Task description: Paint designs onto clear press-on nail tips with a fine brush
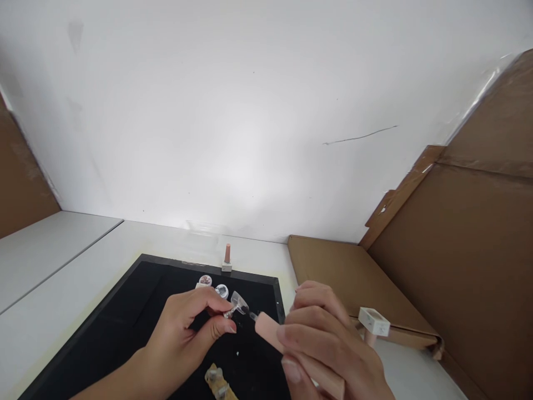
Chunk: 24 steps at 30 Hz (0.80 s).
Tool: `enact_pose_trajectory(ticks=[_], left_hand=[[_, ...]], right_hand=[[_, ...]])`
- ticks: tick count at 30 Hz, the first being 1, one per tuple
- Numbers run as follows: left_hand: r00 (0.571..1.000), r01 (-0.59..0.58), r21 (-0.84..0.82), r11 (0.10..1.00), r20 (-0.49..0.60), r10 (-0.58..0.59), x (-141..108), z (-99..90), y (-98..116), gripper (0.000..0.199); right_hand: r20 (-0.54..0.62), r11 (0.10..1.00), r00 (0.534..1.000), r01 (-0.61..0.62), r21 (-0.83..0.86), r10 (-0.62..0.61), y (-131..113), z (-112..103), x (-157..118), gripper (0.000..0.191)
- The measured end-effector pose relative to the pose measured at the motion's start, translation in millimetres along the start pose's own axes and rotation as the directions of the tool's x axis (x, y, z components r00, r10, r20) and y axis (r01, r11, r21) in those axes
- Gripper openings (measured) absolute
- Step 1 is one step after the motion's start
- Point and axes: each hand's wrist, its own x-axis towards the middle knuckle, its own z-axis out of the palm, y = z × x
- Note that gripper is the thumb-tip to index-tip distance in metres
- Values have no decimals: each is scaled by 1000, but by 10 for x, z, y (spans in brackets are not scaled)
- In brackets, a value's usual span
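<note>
Left hand [183, 328] pinches clear piece [240, 301], right hand [335, 340] grips pink brush [268, 331]!
White block [376, 321] shows unreadably tiny marks.

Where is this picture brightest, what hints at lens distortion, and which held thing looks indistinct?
Head view: the white wall glows brightest mid-picture; head view: slanting cardboard at right perhaps shows wide-angle stretch; head view: the clear piece in the left hand has faint edges.

Clear piece [239, 301] partly behind left fingers [211, 300]
</note>
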Motion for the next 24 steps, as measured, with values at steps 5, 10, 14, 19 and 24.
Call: enact_pose_trajectory(ticks=[5, 10, 14, 19, 24], left_hand=[[1000, 21, -21, 1000, 19, -21, -5, 5, -1, 14], [999, 36, -19, 999, 20, -35, -27, 3, -10, 14], [999, 37, -6, 999, 25, -37, -30, 4, -16, 13], [999, 29, -8, 1000, 18, -29, -10, 8, -1, 13], [1000, 12, 7, 1000, 17, -12, 2, 13, 11, 12]], right_hand=[[74, 1000, 997, 2, -21, 0, -7, 5, -3, 28], [-9, 999, 999, -42, -5, 42, -17, 21, -35, 24], [-4, 1000, 1000, 7, -7, -8, -4, 20, -25, 27], [23, 1000, 1000, -19, -2, 19, -23, 37, -37, 26], [3, 1000, 1000, -17, 5, 17, -10, 18, -31, 27]])
